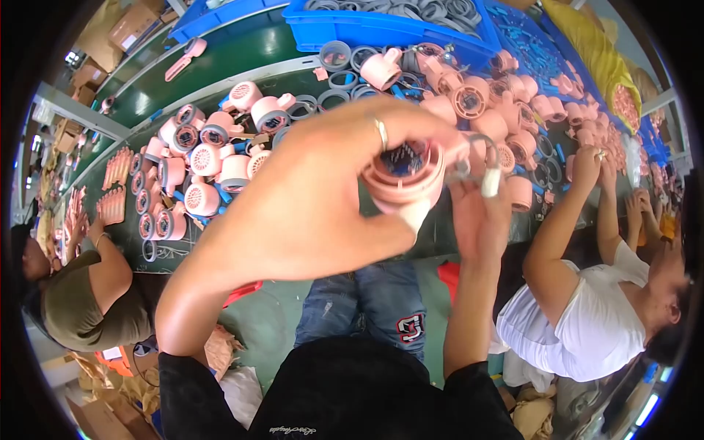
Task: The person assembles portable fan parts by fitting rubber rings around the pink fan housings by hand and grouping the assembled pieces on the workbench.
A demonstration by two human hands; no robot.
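Observation:
My left hand (315,191) is raised close to the camera, its fingers and thumb wrapped round a pink round plastic housing (408,192). The housing's open end faces up and shows dark parts inside. Just right of it, my right hand (478,227) is palm up, with a white wrap (490,182) on one fingertip. A thin grey ring (490,143) shows at these fingers, blurred; they appear to pinch it beside the housing. Part of the right fingers is hidden behind the housing.
Pink housings (202,198) with grey rings lie heaped on the green bench (154,253). A blue bin (381,31) of grey rings stands behind, with small blue parts (524,48) to its right. One person (88,293) works at left, another (579,315) at right.

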